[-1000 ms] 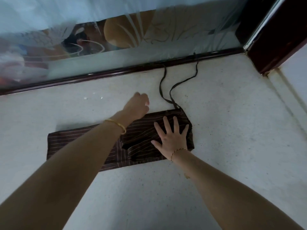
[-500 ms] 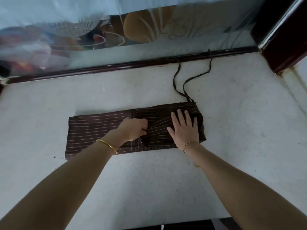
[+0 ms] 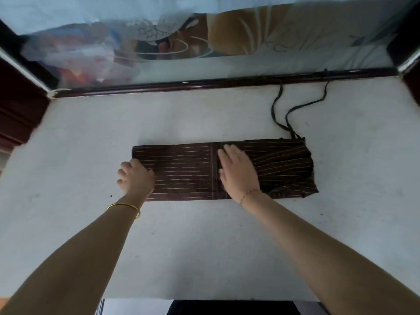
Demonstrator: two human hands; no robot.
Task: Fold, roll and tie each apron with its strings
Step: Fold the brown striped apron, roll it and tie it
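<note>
A brown apron with thin pale stripes (image 3: pixel 186 171) lies folded into a long flat strip on the white ledge (image 3: pixel 204 246). Its dark strings (image 3: pixel 276 110) trail from the strip's far right corner up to the window frame. My left hand (image 3: pixel 136 178) is at the strip's left end, fingers curled round the edge of the cloth. My right hand (image 3: pixel 238 171) lies flat on the middle of the strip, fingers straight and pointing away from me, just right of a vertical seam. The strip's right end is slightly rumpled.
A frosted glass panel (image 3: pixel 227 42) in a dark wooden frame (image 3: pixel 204 84) runs along the back of the ledge. Dark frame posts (image 3: pixel 18 105) stand at the left and right corners. The ledge's front edge lies near the bottom of the view.
My left hand went from the far edge, over the middle of the apron, to its left end. My right hand slid from the right end to the middle. The strip now lies flatter.
</note>
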